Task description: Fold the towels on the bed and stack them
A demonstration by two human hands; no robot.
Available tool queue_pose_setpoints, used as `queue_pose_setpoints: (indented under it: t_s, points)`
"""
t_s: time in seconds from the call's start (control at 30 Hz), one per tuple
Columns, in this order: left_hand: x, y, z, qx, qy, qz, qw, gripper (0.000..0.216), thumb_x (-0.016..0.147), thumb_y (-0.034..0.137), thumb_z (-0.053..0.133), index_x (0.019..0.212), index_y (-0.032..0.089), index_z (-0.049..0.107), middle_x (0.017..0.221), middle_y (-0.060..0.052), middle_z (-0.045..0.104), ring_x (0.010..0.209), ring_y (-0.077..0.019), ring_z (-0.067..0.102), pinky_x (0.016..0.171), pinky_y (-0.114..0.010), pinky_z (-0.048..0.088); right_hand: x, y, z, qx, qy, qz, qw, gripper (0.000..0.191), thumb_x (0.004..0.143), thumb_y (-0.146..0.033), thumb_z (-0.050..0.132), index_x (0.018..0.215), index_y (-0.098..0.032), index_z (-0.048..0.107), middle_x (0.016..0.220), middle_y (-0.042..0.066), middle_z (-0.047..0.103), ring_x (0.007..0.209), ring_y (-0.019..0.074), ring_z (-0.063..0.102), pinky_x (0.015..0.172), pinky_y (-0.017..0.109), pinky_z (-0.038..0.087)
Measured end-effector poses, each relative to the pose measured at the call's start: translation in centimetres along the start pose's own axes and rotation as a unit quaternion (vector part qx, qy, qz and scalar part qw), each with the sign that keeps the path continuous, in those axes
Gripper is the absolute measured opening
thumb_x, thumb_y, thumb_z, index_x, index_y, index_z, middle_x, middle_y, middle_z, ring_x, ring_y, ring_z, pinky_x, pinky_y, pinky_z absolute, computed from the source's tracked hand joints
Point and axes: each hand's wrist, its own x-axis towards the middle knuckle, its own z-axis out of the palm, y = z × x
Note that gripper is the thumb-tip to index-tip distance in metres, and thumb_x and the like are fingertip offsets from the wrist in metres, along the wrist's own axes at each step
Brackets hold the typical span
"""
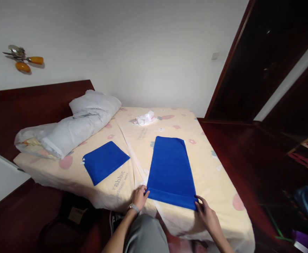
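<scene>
A long blue towel lies flat on the bed, its near end folded over into a narrow band. My left hand pinches the near left corner of that band. My right hand pinches the near right corner. Both hands rest at the bed's near edge. A second blue towel, folded into a smaller square, lies to the left on the bed, apart from both hands.
A grey pillow lies at the bed's far left against a dark wooden headboard. A crumpled white plastic bag sits at the far end. A dark wardrobe stands on the right, with clutter on the floor.
</scene>
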Motion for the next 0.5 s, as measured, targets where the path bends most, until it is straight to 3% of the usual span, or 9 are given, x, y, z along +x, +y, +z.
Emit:
queue_pose_setpoints:
  t_s: [0.13,0.27,0.4,0.5]
  points:
    - [0.18,-0.64,0.6,-0.067,0.013,-0.032,0.997,0.012,0.087,0.029,0.062,0.097,0.021,0.06,0.083,0.002,0.067,0.081,-0.0115,0.065,0.076,-0.021,0.043,-0.19,0.1,0.04,0.025,-0.005,0.003,1.0,0.058,0.089,-0.063,0.031,0.129,-0.026,0.049,0.107,0.01,0.074,0.095,0.0297,0.072,0.075,0.035,0.053]
    - [0.15,-0.83,0.77,-0.123,0.019,-0.054,0.991,0.017,0.084,0.029,0.066,0.096,0.02,0.059,0.078,0.003,0.066,0.077,-0.0115,0.065,0.073,-0.022,0.045,-0.2,0.38,0.0,0.052,0.011,0.017,0.998,0.058,0.087,-0.065,0.037,0.129,-0.027,0.049,0.097,0.007,0.076,0.092,0.0285,0.072,0.074,0.033,0.053]
    - [-0.03,-0.56,0.51,-0.128,0.023,-0.064,0.989,0.017,0.083,0.029,0.067,0.094,0.02,0.059,0.074,0.004,0.064,0.074,-0.0126,0.065,0.071,-0.023,0.045,-0.11,0.48,0.24,0.053,0.01,0.018,0.998,0.057,0.087,-0.065,0.036,0.126,-0.027,0.05,0.1,0.008,0.076,0.093,0.0291,0.072,0.075,0.035,0.054]
    - [-0.22,-0.32,0.21,-0.114,0.037,-0.047,0.992,0.012,0.089,0.032,0.059,0.092,0.02,0.058,0.077,0.002,0.066,0.076,-0.0137,0.066,0.073,-0.025,0.046,-0.31,0.29,0.56,0.029,0.023,-0.024,0.999,0.055,0.09,-0.063,0.033,0.127,-0.025,0.05,0.107,0.01,0.074,0.095,0.0292,0.071,0.077,0.037,0.054]
